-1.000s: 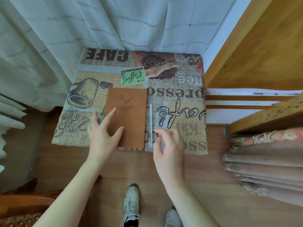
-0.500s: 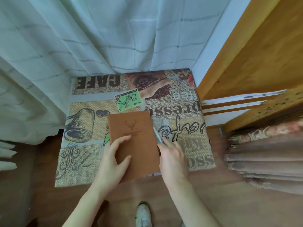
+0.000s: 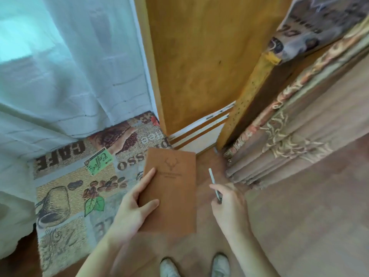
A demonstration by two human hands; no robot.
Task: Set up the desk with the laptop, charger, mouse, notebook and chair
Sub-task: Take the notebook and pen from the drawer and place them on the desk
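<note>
A brown notebook (image 3: 173, 188) with an embossed deer head is held up off the small table (image 3: 65, 198), which carries a coffee-print cloth. My left hand (image 3: 135, 208) grips the notebook's left edge, thumb and forefinger lying on its cover. My right hand (image 3: 227, 204) pinches a slim silver pen (image 3: 214, 184), its tip pointing up and away, over the wooden floor to the right of the notebook. The laptop, charger, mouse and chair are out of view.
A white sheer curtain (image 3: 69, 76) hangs behind the table. An orange-brown wooden cabinet side (image 3: 199, 66) stands ahead. Brown patterned drapes (image 3: 299, 140) hang at the right. My two white shoes (image 3: 169, 267) stand on the wooden floor (image 3: 299, 226).
Both hands closed on their objects and lifted them off the table: the left took the notebook, the right the pen. The view swung right, toward the cabinet and drapes.
</note>
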